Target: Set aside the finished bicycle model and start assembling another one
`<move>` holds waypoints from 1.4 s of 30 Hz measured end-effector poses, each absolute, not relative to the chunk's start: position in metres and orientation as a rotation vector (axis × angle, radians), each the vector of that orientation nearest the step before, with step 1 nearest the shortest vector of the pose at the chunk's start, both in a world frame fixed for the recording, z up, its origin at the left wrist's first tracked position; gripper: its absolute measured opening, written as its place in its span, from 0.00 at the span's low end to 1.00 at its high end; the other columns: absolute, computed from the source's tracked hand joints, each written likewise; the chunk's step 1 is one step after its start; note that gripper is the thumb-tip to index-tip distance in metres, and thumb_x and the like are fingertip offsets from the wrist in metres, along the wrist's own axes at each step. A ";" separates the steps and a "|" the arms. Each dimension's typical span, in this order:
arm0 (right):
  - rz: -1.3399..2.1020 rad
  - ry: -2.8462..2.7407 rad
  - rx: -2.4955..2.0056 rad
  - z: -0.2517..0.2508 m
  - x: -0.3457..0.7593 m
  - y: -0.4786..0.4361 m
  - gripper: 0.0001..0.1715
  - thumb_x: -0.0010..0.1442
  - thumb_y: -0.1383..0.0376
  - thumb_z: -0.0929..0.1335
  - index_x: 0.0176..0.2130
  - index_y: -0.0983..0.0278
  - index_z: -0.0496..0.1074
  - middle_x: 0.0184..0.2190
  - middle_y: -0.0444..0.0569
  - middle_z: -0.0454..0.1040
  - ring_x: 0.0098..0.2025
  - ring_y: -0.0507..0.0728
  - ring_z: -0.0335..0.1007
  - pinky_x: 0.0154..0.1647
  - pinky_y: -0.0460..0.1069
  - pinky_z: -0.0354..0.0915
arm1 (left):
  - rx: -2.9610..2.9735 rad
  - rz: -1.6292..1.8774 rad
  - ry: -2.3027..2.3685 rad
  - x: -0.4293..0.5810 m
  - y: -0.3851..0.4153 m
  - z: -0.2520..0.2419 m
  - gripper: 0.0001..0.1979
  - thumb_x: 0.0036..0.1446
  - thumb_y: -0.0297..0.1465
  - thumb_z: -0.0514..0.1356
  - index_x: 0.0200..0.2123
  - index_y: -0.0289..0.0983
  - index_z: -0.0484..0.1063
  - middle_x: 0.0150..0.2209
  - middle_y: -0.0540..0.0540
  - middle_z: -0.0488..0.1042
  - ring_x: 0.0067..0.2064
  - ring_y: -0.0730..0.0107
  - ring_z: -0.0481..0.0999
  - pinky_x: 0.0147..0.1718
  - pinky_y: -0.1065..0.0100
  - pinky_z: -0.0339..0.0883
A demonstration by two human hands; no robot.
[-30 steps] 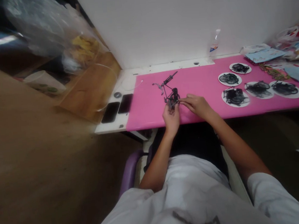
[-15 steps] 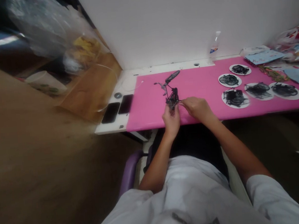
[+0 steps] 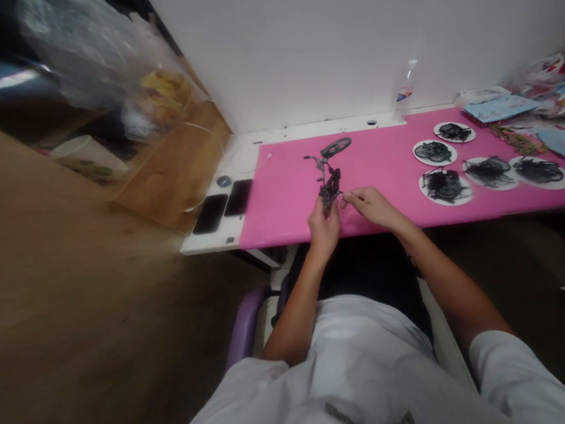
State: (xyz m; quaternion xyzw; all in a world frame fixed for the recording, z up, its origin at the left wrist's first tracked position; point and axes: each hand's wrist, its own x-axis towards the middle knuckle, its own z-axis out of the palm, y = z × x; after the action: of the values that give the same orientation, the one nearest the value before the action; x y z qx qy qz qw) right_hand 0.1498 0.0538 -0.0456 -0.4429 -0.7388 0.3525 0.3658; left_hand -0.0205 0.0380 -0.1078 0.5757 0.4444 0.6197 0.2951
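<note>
A: What is being held?

B: A little black bike (image 3: 330, 185) is being held by the left hand (image 3: 323, 227). Its near end is being pinched between the thumb and the fingers.

A: Where is the rest of the bike being held?

B: The handlebars (image 3: 318, 162) and a wheel (image 3: 337, 147) are being held out past the fingertips, away from the body, above the pink mat (image 3: 381, 154). The wheel is being held farthest from the hand.

A: What is being done by the right hand (image 3: 370, 205)?

B: Its fingertips are being held close together, right beside the bike's near end, on the right side. Whether a tiny part is being pinched there cannot be told, because that spot is too small and blurry.

A: Is anything else being held up there?

B: More black bits (image 3: 444, 184) are being held on white plates (image 3: 557, 181), off to the right, well apart from both hands.
</note>
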 end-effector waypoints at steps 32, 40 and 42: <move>0.456 -1.787 -1.299 -0.053 0.181 0.067 0.34 0.79 0.41 0.58 0.48 0.63 0.79 0.42 0.54 0.82 0.40 0.60 0.75 0.47 0.53 0.66 | 1.088 1.363 0.810 -0.048 0.060 -0.112 0.36 0.52 0.52 0.80 0.54 0.35 0.78 0.55 0.34 0.85 0.54 0.53 0.87 0.54 0.55 0.84; 0.228 -1.979 -1.649 -0.099 0.210 0.098 0.17 0.72 0.58 0.69 0.43 0.64 0.86 0.41 0.60 0.82 0.45 0.65 0.71 0.54 0.59 0.68 | 1.050 1.361 0.848 -0.055 0.063 -0.112 0.28 0.57 0.50 0.76 0.51 0.35 0.80 0.50 0.37 0.86 0.46 0.59 0.89 0.46 0.61 0.83; 0.216 -1.977 -1.738 -0.108 0.216 0.102 0.16 0.72 0.59 0.70 0.45 0.64 0.87 0.43 0.61 0.83 0.47 0.67 0.71 0.57 0.62 0.68 | 1.029 1.359 0.863 -0.054 0.063 -0.112 0.28 0.58 0.50 0.75 0.50 0.34 0.81 0.48 0.37 0.87 0.44 0.59 0.89 0.43 0.62 0.83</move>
State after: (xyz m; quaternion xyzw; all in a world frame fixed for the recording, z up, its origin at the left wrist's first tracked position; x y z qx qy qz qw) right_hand 0.2163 0.1015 -0.1078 -0.6376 -0.7252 0.0791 0.2477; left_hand -0.0543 0.0632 -0.1120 0.4396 0.3688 0.5809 0.5773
